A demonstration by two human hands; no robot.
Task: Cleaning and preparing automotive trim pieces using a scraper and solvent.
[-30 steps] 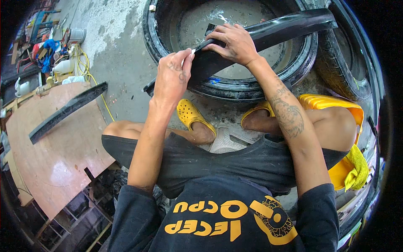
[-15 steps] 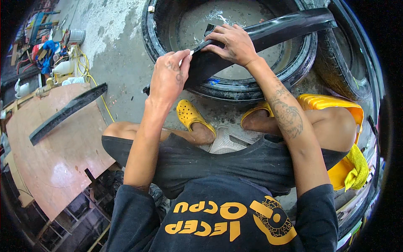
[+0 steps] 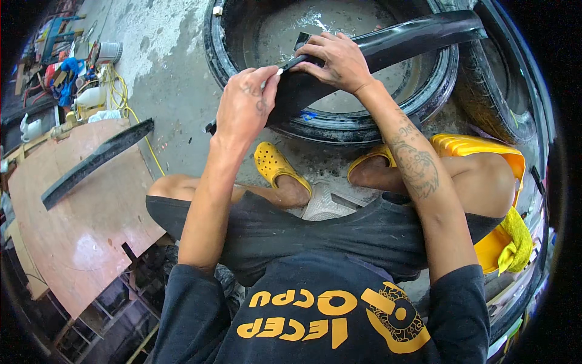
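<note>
A long, curved, glossy black panel (image 3: 418,41) lies slantwise over the near part of a large black tyre-like ring (image 3: 357,134). My right hand (image 3: 334,60) is closed over the panel's upper edge, fingers bent round it. To its left, my left hand (image 3: 247,102) pinches a small white piece (image 3: 280,71) between thumb and forefinger, close against the same edge. What exactly the white piece is cannot be made out. Behind my left hand part of the panel is hidden; its dark left tip (image 3: 211,127) shows past the wrist.
A treaded tyre (image 3: 494,100) leans at the far right. Beside my right knee are a yellow plastic container (image 3: 479,145) and a yellow cloth (image 3: 515,242). At left, a wooden board (image 3: 91,212) carries a black curved strip (image 3: 100,161). A yellow cord (image 3: 148,151) trails over the floor.
My left hand has shifted slightly right along the panel's edge with the white piece, closer to my right hand. The right hand and the panel have hardly moved.
</note>
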